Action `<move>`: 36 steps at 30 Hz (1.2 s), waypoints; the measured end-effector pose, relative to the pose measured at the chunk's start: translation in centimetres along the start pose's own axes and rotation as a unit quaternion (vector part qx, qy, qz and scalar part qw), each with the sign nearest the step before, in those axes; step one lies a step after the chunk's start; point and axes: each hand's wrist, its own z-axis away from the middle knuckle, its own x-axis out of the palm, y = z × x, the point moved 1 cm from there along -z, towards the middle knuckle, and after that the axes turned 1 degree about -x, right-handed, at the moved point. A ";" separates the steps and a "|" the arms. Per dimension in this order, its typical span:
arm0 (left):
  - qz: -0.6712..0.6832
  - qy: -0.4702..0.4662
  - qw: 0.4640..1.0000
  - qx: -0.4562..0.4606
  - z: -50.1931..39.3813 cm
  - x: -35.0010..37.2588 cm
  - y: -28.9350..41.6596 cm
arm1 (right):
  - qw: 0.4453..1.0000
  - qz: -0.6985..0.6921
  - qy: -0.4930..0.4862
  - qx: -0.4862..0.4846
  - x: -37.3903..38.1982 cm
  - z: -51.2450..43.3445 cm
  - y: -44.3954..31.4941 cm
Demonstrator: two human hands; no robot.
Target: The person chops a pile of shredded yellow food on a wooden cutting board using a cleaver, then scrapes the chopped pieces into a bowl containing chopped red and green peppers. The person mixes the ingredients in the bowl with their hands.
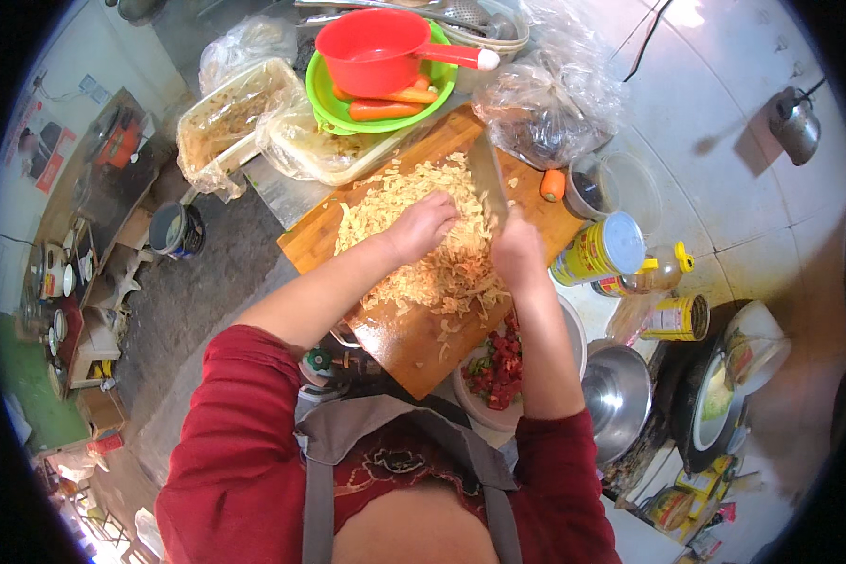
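Observation:
A large heap of pale yellow chopped food pieces is spread over a wooden cutting board. My left hand rests on top of the heap with its fingers curled; whether it grips any pieces cannot be told. At the heap's right side my right hand holds a cleaver by its handle, slightly blurred. The broad blade stands along the heap's right edge, pointing away from me. A carrot piece lies by the board's right corner.
Beyond the board, a red plastic dipper sits over carrots in a green basin, beside bag-covered trays. Cans, an oil bottle and a steel bowl stand right. A bowl of chopped red peppers is below my right forearm.

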 end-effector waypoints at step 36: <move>-0.002 0.295 0.926 -0.235 12.4 -1.7 -5.1 | 0.959 -0.085 -0.159 0.217 -2.6 2.5 -9.3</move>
